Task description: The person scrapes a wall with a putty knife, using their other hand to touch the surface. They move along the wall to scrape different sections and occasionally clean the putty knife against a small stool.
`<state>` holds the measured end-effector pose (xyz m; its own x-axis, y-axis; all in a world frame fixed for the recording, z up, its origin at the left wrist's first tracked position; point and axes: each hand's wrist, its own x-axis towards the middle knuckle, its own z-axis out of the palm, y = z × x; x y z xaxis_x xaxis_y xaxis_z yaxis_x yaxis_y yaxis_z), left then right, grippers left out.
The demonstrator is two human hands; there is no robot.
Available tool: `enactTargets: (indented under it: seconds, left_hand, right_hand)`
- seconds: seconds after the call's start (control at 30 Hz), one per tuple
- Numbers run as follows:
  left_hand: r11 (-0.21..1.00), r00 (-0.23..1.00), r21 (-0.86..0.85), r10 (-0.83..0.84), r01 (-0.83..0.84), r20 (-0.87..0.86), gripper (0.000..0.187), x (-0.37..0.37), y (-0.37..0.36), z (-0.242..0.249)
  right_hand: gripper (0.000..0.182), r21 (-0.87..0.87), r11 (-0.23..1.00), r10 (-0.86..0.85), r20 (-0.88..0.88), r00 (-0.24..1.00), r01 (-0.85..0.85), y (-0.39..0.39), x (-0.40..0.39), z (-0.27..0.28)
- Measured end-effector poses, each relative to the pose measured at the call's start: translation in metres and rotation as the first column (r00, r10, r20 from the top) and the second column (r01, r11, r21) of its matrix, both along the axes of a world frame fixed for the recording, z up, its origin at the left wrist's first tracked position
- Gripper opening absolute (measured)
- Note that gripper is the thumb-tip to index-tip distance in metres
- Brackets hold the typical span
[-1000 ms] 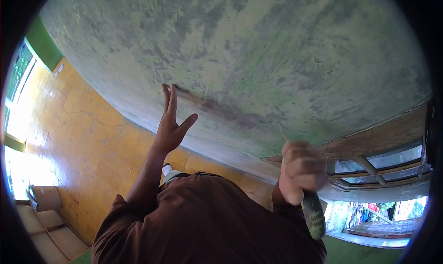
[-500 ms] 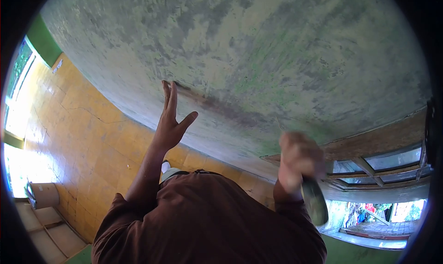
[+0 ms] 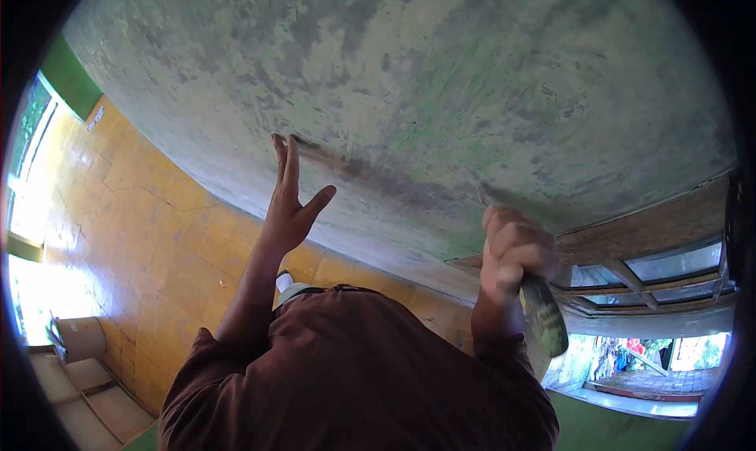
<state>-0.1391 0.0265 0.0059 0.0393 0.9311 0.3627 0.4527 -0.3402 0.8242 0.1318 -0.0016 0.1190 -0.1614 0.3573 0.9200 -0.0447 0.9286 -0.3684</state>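
Observation:
A patchy grey-green wall (image 3: 378,81) with worn paint fills the upper view. My left hand (image 3: 290,215) is open, fingers stretched and thumb apart, with its fingertips at the wall and nothing held. On the right, my right hand (image 3: 516,250) is closed around a scraper (image 3: 543,317) with a thick dark green and black handle. The handle sticks out below the fist. Its thin blade shows only as a narrow line above the knuckles, reaching to the wall. The fist is slightly blurred, and the blade's width cannot be made out.
A wooden-framed window (image 3: 630,282) is set in the wall at right. Yellow tiled floor (image 3: 157,207) lies below, at left. A bucket-like container (image 3: 81,338) stands beside a pale panelled piece (image 3: 90,396) at lower left. Bright openings show at both sides.
My right hand has moved slightly up and right with the scraper, and the handle has swung a little. My left hand stays nearly in place at the wall.

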Motion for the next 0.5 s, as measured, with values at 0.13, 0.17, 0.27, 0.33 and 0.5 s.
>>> enactTargets:
  seconds: [0.13,0.17,0.27,0.33,0.5]
  left_hand:
    - [1.000,1.000,-0.029,0.001,-0.001,-0.007,0.093,-0.002,0.000,0.002]
    - [0.999,1.000,-0.036,-0.004,0.003,-0.010,0.093,-0.003,-0.001,0.000]
    - [1.000,1.000,0.002,0.000,0.000,-0.016,0.094,-0.003,0.001,0.000]
    - [0.999,1.000,-0.046,-0.001,0.001,0.002,0.094,-0.003,0.000,0.002]
    - [0.999,1.000,-0.044,-0.011,0.012,0.009,0.093,-0.003,-0.002,0.000]
  right_hand:
    - [0.028,0.230,0.952,0.218,-0.056,0.974,-0.200,-0.010,-0.002,0.004]
    - [0.031,0.184,0.972,0.155,-0.046,0.987,-0.144,-0.003,-0.003,0.000]
    - [0.036,0.085,0.996,0.038,-0.003,0.999,-0.038,0.006,-0.003,-0.003]
    - [0.036,0.108,0.991,0.076,-0.036,0.996,-0.072,-0.014,-0.004,0.002]
    - [0.033,0.034,0.998,0.050,-0.048,0.998,-0.048,0.007,-0.001,-0.007]
